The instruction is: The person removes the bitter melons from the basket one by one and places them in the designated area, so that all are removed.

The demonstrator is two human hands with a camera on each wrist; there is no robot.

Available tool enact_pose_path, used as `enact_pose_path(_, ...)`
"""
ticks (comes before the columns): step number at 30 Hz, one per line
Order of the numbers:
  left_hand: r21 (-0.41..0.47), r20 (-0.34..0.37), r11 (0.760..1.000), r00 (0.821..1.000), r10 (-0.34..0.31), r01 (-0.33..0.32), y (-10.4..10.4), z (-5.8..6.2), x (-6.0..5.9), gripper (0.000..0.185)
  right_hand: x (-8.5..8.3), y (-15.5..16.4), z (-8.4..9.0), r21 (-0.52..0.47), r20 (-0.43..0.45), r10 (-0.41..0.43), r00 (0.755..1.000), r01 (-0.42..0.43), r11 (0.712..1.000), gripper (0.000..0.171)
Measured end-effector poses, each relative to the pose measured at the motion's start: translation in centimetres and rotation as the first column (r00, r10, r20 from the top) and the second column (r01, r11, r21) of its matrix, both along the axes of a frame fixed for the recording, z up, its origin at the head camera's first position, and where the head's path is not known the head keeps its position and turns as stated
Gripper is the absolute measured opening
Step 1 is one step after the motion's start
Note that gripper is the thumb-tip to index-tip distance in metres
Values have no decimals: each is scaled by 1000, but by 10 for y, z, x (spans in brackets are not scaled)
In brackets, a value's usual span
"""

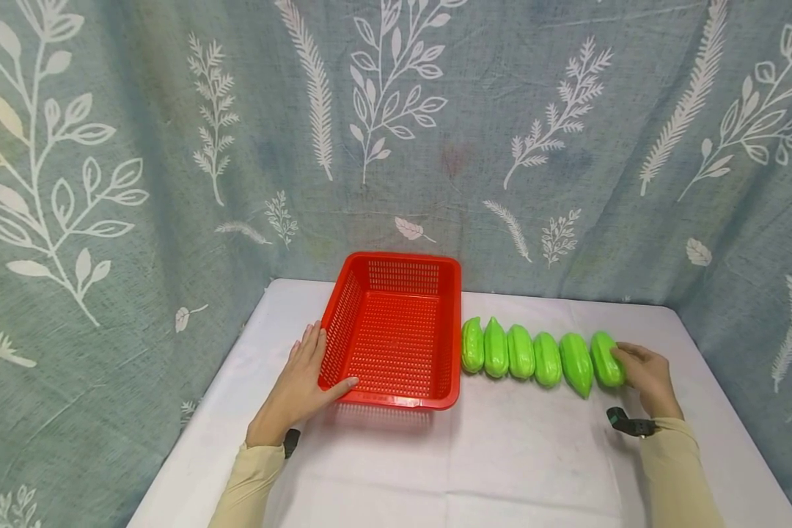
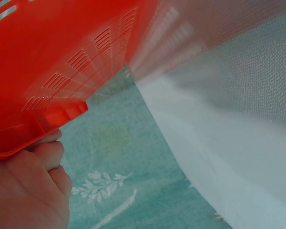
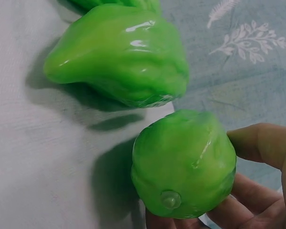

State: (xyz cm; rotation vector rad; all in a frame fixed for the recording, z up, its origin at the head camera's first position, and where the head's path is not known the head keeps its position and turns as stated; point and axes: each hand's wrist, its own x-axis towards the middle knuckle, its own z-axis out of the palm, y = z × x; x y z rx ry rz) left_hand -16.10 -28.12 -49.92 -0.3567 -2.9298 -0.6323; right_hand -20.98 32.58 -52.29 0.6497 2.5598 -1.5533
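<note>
My left hand (image 1: 297, 394) rests on the near left corner of a red plastic basket (image 1: 456, 334). Its straight fingers lie along the left rim while the thumb reaches over the front rim. In the left wrist view, fingers (image 2: 50, 153) touch the rim's underside. With the thumb and fingers of my right hand (image 1: 648, 375), I hold the rightmost glossy green gourd (image 3: 181, 162); its end with a small pale nub faces the right wrist camera. Whether that gourd touches the table cannot be seen clearly. Beside it lies another gourd (image 1: 576, 363), pointed end towards me.
Several more green gourds (image 1: 521, 352) lie in a row between the basket and the held one. A white cloth (image 1: 515, 455) covers the table. Behind and at both sides hangs a blue-grey curtain (image 1: 462, 213) with white leaf prints.
</note>
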Motion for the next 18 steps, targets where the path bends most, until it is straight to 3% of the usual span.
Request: enact_pose_path(18,0,-14,1000,1000,2,-2,0,-2,0,118,1,-3,-6,9,16,1,1000,-1,1000,73)
